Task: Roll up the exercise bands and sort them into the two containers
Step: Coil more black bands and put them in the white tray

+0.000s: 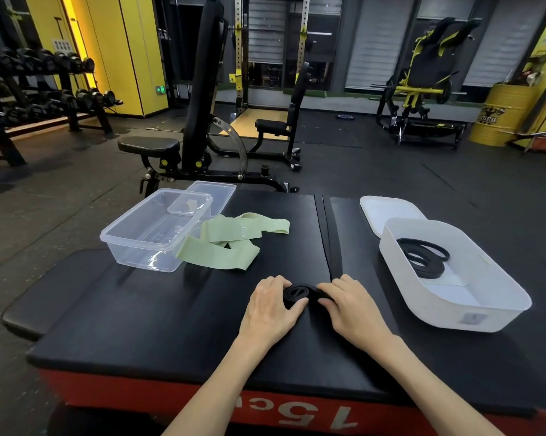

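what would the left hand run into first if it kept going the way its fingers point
The black band: the left hand grips its rolled end. Past that, it would likely meet the right hand, just across the roll.

The left hand point(270, 306) and right hand point(350, 305) hide parts of the black band point(300, 292). The white container's point(423, 309) label point(471, 318) is unreadably blurred.

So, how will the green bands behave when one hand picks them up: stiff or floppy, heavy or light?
Probably floppy: the green bands lie in loose, flat folds over each other. Likely light, since they look like thin strips. They may come up tangled together, because they overlap.
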Demonstrator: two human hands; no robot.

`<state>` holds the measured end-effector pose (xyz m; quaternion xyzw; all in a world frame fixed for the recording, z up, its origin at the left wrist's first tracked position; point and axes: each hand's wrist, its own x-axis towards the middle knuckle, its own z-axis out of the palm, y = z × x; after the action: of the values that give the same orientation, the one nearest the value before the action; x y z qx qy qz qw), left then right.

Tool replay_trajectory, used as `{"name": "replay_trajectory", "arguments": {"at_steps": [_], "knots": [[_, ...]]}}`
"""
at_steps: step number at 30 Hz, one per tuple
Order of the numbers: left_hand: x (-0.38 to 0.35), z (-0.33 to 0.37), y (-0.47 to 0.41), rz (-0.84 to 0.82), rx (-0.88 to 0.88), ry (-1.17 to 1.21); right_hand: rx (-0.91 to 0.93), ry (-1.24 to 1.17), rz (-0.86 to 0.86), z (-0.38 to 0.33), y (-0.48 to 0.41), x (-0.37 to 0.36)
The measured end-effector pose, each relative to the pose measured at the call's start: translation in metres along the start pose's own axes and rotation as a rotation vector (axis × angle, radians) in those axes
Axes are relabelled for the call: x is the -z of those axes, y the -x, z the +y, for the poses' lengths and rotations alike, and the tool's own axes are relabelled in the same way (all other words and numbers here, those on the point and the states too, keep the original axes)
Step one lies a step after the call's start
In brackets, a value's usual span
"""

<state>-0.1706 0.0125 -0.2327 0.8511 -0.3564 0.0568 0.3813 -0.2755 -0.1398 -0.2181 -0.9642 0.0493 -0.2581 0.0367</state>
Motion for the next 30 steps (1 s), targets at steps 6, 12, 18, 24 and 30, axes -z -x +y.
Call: {"name": "replay_trajectory", "arguments": {"at_steps": [6, 12, 18, 24, 30], "knots": [[0.001, 0.002, 0.001, -0.008, 0.003, -0.009, -0.004, 0.107, 0.045, -0.023, 0.004, 0.002], [0.002, -0.001, 0.0, -0.058, -0.009, -0.011, -0.056, 0.185, 0.009, -0.033, 0.003, 0.001], [0.008, -0.001, 0.0, -0.1, -0.057, -0.004, -0.027, 0.154, -0.021, -0.032, 0.006, 0.002], [0.006, 0.009, 0.005, -0.055, -0.003, -0.009, -0.055, 0.05, -0.033, -0.024, 0.003, 0.005], [0.002, 0.02, -0.003, 0.0, 0.148, 0.004, -0.15, -0.038, -0.052, -0.027, -0.003, 0.005]]}}
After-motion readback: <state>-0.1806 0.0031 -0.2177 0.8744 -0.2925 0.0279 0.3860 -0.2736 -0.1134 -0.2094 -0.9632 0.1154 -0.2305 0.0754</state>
